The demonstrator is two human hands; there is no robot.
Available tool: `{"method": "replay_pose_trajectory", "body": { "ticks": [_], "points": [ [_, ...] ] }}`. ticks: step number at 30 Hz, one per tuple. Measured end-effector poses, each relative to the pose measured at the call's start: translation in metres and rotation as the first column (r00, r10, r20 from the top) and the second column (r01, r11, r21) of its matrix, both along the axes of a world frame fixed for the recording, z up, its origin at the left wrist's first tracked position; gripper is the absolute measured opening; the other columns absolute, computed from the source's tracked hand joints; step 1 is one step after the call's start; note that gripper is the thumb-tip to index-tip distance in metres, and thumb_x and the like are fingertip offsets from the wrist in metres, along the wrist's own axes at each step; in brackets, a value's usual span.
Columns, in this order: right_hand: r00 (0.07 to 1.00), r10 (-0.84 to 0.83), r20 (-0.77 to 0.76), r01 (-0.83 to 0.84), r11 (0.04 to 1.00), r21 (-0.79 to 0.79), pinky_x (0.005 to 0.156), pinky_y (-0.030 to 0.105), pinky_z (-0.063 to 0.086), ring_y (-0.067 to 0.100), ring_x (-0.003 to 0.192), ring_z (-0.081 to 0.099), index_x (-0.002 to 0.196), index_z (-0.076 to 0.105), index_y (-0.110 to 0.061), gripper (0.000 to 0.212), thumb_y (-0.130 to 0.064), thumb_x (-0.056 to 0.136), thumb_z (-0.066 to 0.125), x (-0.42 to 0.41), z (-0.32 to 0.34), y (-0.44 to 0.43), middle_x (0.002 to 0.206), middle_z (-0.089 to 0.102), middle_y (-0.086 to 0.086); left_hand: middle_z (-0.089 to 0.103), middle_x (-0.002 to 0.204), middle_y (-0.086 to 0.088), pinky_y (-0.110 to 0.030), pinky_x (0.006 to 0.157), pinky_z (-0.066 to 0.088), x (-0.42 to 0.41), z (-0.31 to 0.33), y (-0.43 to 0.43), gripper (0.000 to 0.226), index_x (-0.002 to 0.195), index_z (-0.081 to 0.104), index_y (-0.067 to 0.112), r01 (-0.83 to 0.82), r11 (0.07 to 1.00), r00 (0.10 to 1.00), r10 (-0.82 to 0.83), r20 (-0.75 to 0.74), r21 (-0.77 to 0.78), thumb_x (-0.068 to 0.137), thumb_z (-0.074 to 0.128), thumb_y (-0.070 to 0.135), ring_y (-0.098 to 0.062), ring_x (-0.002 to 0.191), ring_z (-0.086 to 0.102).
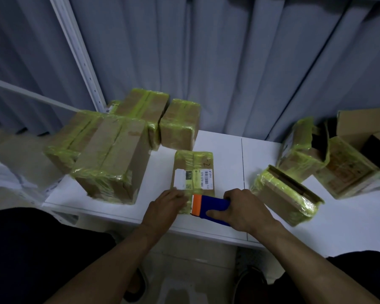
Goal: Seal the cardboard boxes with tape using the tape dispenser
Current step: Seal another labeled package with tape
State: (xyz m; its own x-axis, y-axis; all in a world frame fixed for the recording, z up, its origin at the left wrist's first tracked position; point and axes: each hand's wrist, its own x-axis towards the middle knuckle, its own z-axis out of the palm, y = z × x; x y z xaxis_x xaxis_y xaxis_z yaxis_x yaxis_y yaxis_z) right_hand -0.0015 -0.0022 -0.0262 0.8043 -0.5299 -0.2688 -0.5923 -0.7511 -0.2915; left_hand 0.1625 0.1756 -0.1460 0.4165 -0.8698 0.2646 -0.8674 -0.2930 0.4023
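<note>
A small flat cardboard box (193,170) with a white shipping label lies in the middle of the white table (226,154), wrapped in yellow-green tape. My right hand (246,208) grips a blue and orange tape dispenser (208,207) at the box's near end. My left hand (165,206) rests with flat fingers on the box's near left corner, beside the dispenser's orange end.
Several taped boxes (110,159) are piled at the table's left and back. At the right lie a taped box (287,194) on its side and open boxes (305,150). Grey curtains hang behind. The table's front edge is just below my hands.
</note>
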Motion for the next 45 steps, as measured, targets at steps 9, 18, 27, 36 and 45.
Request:
{"method": "replay_pose_trajectory", "body": {
  "ticks": [9,18,27,36,45],
  "points": [
    [0.995,-0.035,-0.089,0.023,0.991,-0.134,0.047,0.020,0.037,0.011,0.067,0.058,0.093,0.062,-0.020,0.057,-0.074,0.077,0.070,-0.020,0.017,-0.007,0.073,0.053,-0.008,0.069,0.117,-0.006,-0.040,0.077,0.062,-0.007,0.004,0.009,0.050,0.113,0.072,0.018,0.005,0.998,0.999,-0.008,0.039,0.068,0.068,0.090,0.026,-0.026,0.108,0.067],
    [0.991,-0.018,-0.131,0.011,0.998,-0.056,0.061,0.027,0.053,0.015,0.073,0.063,0.084,0.057,-0.019,0.056,-0.071,0.073,0.076,-0.006,0.001,-0.009,0.073,0.053,-0.006,0.064,0.127,-0.004,-0.037,0.084,0.060,-0.028,0.012,0.012,0.062,0.129,0.060,0.022,-0.047,0.992,0.995,0.037,0.092,0.114,0.074,0.087,0.024,-0.021,0.115,0.064],
    [0.993,-0.009,-0.120,0.001,0.997,-0.073,0.063,0.028,0.055,0.016,0.075,0.065,0.085,0.056,-0.022,0.058,-0.075,0.071,0.074,-0.004,-0.005,-0.008,0.077,0.056,-0.006,0.069,0.121,0.001,-0.045,0.093,0.056,-0.032,0.013,-0.004,0.046,0.119,0.070,0.025,-0.023,0.999,0.991,0.017,0.130,0.045,0.078,0.082,0.039,-0.017,0.112,0.066],
    [0.998,0.032,-0.057,-0.032,0.999,0.008,0.054,0.022,0.042,0.011,0.073,0.060,0.091,0.056,-0.024,0.057,-0.076,0.075,0.071,-0.012,0.000,0.005,0.076,0.054,-0.009,0.073,0.104,0.002,-0.030,0.082,0.057,-0.021,0.015,0.003,0.037,0.103,0.073,0.022,-0.004,0.997,0.967,-0.015,0.254,0.076,0.072,0.087,0.037,-0.015,0.094,0.069],
    [0.996,0.027,-0.080,-0.022,0.998,0.065,0.065,0.026,0.056,0.010,0.077,0.065,0.090,0.062,-0.022,0.058,-0.077,0.072,0.073,-0.023,0.014,0.007,0.083,0.062,-0.007,0.073,0.106,0.000,-0.031,0.086,0.056,-0.017,0.015,0.011,0.036,0.103,0.074,0.020,0.061,0.997,0.972,-0.072,0.225,0.055,0.072,0.087,0.031,-0.016,0.097,0.069]
  ]
}}
